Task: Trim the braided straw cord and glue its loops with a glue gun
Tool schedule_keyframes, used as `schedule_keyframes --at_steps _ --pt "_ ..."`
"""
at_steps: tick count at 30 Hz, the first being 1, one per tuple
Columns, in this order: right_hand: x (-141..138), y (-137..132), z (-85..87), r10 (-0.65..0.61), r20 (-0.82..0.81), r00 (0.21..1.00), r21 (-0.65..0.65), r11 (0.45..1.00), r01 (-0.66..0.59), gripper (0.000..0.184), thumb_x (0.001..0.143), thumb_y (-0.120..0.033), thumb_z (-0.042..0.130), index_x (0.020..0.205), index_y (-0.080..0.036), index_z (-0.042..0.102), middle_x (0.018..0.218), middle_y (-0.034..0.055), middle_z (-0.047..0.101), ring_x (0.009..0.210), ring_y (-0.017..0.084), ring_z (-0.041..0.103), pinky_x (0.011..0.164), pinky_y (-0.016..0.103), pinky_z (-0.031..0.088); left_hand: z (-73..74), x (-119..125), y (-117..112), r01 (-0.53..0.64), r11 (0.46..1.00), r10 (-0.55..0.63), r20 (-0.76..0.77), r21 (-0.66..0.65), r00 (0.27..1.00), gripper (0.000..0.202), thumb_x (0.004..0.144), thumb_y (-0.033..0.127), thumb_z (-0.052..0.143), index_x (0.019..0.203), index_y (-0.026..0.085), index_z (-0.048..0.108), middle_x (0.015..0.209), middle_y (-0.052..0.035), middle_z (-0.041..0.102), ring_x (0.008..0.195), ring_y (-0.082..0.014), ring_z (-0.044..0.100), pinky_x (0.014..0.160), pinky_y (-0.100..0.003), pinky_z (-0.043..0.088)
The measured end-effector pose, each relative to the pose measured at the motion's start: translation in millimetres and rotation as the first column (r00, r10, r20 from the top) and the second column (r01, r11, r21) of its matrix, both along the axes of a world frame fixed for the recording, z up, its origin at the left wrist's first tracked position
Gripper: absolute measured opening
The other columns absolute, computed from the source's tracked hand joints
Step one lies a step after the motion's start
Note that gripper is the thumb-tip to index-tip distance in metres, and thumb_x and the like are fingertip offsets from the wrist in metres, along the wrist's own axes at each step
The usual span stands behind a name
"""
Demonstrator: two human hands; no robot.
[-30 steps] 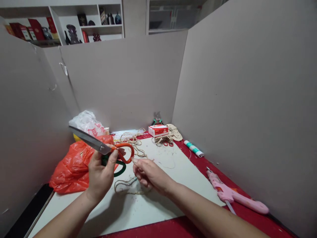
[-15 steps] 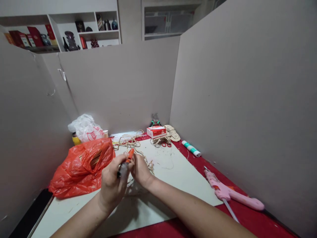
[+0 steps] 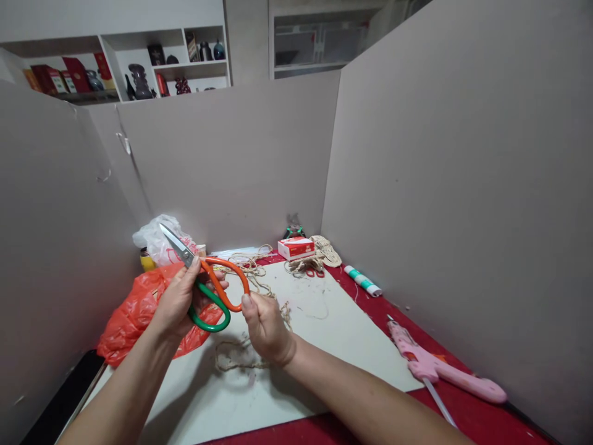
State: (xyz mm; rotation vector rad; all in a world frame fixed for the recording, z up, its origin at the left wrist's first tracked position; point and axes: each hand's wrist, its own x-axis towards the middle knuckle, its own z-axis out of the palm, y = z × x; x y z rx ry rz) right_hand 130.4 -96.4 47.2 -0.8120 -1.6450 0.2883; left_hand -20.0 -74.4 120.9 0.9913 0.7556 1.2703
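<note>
Turned broadside since half a second ago, your one pair of scissors (image 3: pixel 215 282) sits gripped by your left hand (image 3: pixel 178 301); your right hand (image 3: pixel 269 326) pinches one orange handle (image 3: pixel 243 277).

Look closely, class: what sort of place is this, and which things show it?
Probably a small craft workspace, screened by grey panels. The pink glue gun, the natural-coloured twine and the orange-and-green-handled scissors suggest handicraft work.
</note>
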Motion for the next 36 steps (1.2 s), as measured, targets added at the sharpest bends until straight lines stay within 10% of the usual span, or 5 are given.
schedule_keyframes --at_steps 9,19,29,36 --pt "3 -12 16.3 0.081 -0.051 0.995 0.047 0.996 -0.079 0.032 0.095 -0.025 0.029 0.063 -0.022 0.034 0.055 -0.0031 0.038 0.048 0.011 0.038 0.05 0.025 0.031 -16.1 13 15 0.24 0.931 -0.149 0.313 -0.276 0.938 0.02 0.091 0.028 0.05 0.082 0.012 0.059 0.065 -0.0028 0.065 0.054 -0.0105 0.065 0.057 -0.02 0.056" --pt "2 -18 31.1 0.203 0.099 0.974 0.128 0.968 -0.215 0.032 0.093 -0.023 0.034 0.063 -0.02 0.042 0.058 -0.0018 0.043 0.053 0.01 0.042 0.054 0.023 0.035 -35.3 42 9 0.13 0.94 -0.086 0.15 -0.314 0.985 0.031 0.078 0.039 0.065 0.066 0.011 0.06 0.051 -0.0009 0.057 0.043 -0.0104 0.054 0.042 -0.019 0.044" --pt "6 -7 35.8 -0.242 0.198 0.95 0.087 0.97 0.229 0.04 0.085 -0.045 0.055 0.058 -0.02 0.04 0.051 -0.0044 0.044 0.047 0.008 0.04 0.05 0.023 0.029 -42.6 35 19 -0.292 0.956 0.289 0.096 0.024 0.953 0.041 0.07 0.051 0.068 0.062 0.019 0.044 0.043 0.0093 0.042 0.032 -0.0047 0.036 0.034 -0.016 0.026" --pt "13 13 26.2 -0.475 0.355 0.805 0.39 0.858 0.334 0.035 0.095 -0.027 0.036 0.065 -0.018 0.05 0.056 0.0006 0.054 0.049 0.011 0.046 0.052 0.027 0.027 -41.2 28 13 -0.475 0.853 0.473 0.062 0.219 0.879 0.039 0.074 0.053 0.064 0.068 0.02 0.044 0.045 0.011 0.038 0.033 -0.0047 0.033 0.034 -0.016 0.026"
